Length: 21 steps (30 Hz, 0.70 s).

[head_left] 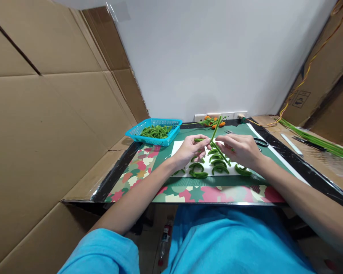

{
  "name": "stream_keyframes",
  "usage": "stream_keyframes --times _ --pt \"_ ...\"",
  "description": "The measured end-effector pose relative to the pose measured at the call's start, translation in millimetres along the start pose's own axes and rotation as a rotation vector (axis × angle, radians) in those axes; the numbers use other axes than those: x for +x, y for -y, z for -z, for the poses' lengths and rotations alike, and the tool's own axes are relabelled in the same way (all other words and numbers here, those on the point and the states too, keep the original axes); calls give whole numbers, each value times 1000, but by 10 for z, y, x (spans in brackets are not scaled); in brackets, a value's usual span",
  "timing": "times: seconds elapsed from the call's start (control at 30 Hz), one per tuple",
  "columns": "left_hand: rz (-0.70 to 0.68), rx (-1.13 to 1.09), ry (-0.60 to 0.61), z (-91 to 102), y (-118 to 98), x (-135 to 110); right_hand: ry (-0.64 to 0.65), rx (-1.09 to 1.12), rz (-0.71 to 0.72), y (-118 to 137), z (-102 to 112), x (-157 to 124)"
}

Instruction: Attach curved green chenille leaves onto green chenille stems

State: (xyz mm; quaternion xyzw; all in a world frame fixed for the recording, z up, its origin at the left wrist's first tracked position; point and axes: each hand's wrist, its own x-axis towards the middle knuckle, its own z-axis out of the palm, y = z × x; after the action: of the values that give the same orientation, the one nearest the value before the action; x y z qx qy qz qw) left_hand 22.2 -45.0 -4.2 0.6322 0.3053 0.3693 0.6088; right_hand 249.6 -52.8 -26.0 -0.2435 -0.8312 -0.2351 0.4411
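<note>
Above a white sheet (175, 146), my left hand (194, 147) pinches green pipe cleaners (216, 128) that cross at its fingertips. One of them points up and away, another slants down to the right. My right hand (237, 147) is at their right side, its thumb and fingers closed around the crossing strands. On the sheet below lie several bent green pipe cleaner pieces (219, 166), curved like leaves and set in small groups. My hands hide part of them.
A blue basket (167, 141) of green pieces (156, 131) stands at the back left. Behind are orange flowers (214, 121). Scissors (260, 142) lie right of my right hand. Long green pipe cleaners (317, 139) and a white strip (292, 144) are further right. Cardboard (60, 106) walls the left side.
</note>
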Motion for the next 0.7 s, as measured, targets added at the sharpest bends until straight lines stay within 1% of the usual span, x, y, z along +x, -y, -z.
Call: stream_keyframes --times 0.13,0.27,0.37,0.43,0.57,0.7 --pt "12 -27 23 -10 -7 -11 -16 -75 30 -16 2 -28" --pt "43 -2 43 -19 -23 -39 -15 -61 12 -11 18 -27" --pt "24 27 70 -13 -20 -45 -24 -49 17 -8 26 -15" --pt "1 37 53 -11 -11 -38 -25 -52 26 -7 25 -9" --pt "-40 67 -22 -19 3 -21 -29 -49 43 -2 16 -12" --pt "-79 98 -59 -23 1 -23 -63 -56 18 -1 11 -31"
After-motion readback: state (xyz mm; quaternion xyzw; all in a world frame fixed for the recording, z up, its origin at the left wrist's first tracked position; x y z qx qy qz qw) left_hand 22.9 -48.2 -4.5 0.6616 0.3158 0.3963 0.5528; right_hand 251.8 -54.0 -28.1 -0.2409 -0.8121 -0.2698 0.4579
